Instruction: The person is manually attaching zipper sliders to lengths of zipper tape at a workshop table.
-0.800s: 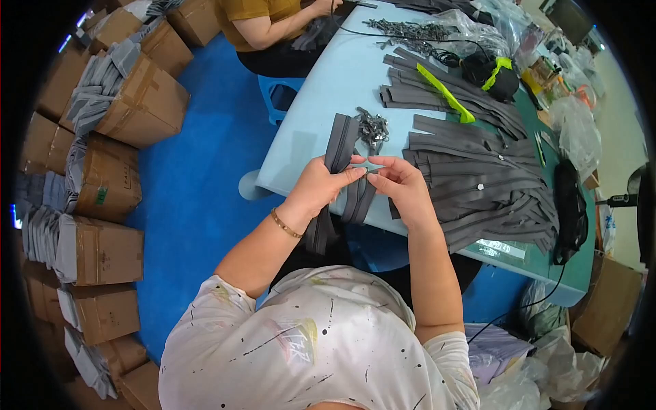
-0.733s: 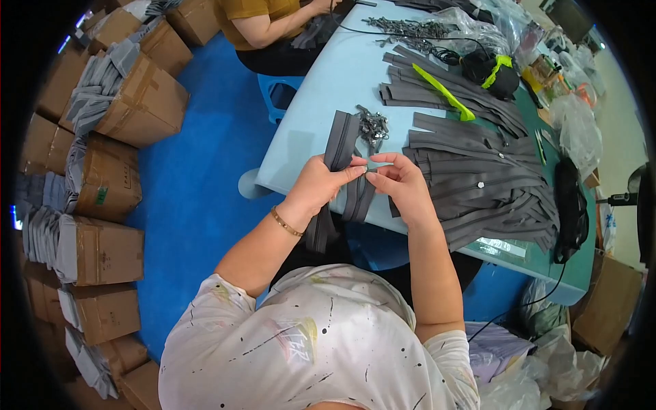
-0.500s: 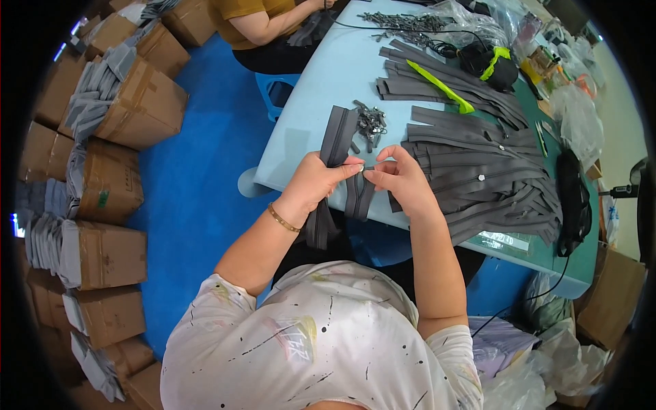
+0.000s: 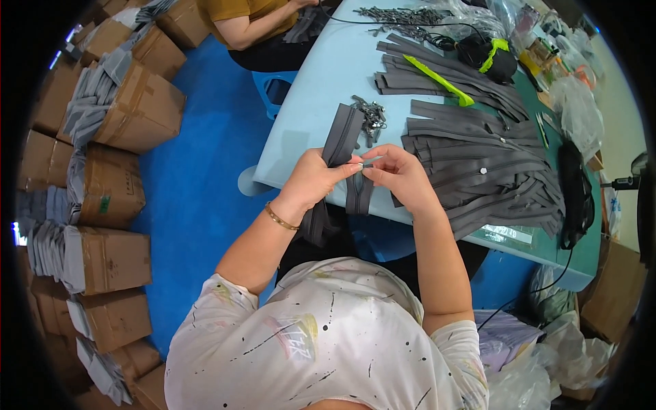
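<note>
My left hand (image 4: 309,179) is closed round a dark grey zipper strip (image 4: 343,135), which stands up past the fingers and hangs below the hand. Thumb and fingers of my right hand (image 4: 402,179) are pinched together at my left fingertips, on the end of a zipper strip whose looped part (image 4: 359,196) dangles between the hands. Whether a small slider sits in that pinch is hidden by the fingers. Just beyond my hands, a small heap of metal zipper sliders (image 4: 372,123) lies on the light blue table (image 4: 301,140).
Many grey zipper strips (image 4: 471,160) are spread at the right, with a bright yellow-green strip (image 4: 437,80) beyond. More sliders (image 4: 400,17) lie at the far end. A co-worker (image 4: 249,27) sits at the far left. Cardboard boxes (image 4: 140,106) with grey pieces line the left side.
My right fingers have drawn closer together against my left fingertips; the index finger was raised and curled before. The whole view has shifted slightly. The left hand keeps its hold.
</note>
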`<state>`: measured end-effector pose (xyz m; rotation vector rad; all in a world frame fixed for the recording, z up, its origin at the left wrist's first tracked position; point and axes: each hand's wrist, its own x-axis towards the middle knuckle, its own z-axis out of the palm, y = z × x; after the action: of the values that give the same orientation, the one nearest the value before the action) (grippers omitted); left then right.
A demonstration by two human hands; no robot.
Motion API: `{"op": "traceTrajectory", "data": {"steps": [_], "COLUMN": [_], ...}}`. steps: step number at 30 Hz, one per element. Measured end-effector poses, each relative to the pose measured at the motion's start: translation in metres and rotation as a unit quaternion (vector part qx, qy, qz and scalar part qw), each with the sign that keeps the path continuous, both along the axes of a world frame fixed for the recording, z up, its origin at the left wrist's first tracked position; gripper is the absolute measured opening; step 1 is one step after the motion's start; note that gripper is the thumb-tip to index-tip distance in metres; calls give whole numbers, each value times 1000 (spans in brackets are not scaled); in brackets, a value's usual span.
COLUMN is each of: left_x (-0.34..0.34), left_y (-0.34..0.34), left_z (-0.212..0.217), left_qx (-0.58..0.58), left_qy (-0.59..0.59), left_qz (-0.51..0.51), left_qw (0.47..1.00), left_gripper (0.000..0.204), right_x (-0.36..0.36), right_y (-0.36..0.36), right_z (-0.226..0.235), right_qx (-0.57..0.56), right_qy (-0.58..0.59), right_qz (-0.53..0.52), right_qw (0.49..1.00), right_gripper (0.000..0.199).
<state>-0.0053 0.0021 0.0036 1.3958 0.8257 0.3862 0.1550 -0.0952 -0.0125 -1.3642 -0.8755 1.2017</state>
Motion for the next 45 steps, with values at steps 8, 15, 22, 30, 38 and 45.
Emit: {"op": "traceTrajectory", "data": {"steps": [8, 15, 22, 30, 38, 45], "left_x": [-2, -13, -4, -4, -6, -5], "left_y": [-10, -13, -23, -27, -27, -31], "left_z": [2, -14, -9, -4, -8, -9], "left_qx": [13, -86, -86, -65, -45, -51], "left_qy": [-30, 15, -35, -14, 9, -7], "left_qz": [23, -53, -7, 9, -1, 11], "left_qw": [999, 995, 996, 998, 999, 999], "left_gripper": [27, 24, 21, 22, 28, 29], "right_x": [-3, -2, -5, -5, -5, -4], "right_y": [-5, -6, -7, -7, -8, -8], "right_z": [4, 1, 2, -2, -1, 0], "right_qx": [45, 59, 65, 71, 66, 59], "right_qy": [7, 19, 34, 26, 30, 52], "right_qz": [-23, -33, -41, -40, -45, -45], "right_qw": [999, 998, 996, 996, 996, 996], "right_gripper": [22, 22, 22, 21, 20, 20]}}
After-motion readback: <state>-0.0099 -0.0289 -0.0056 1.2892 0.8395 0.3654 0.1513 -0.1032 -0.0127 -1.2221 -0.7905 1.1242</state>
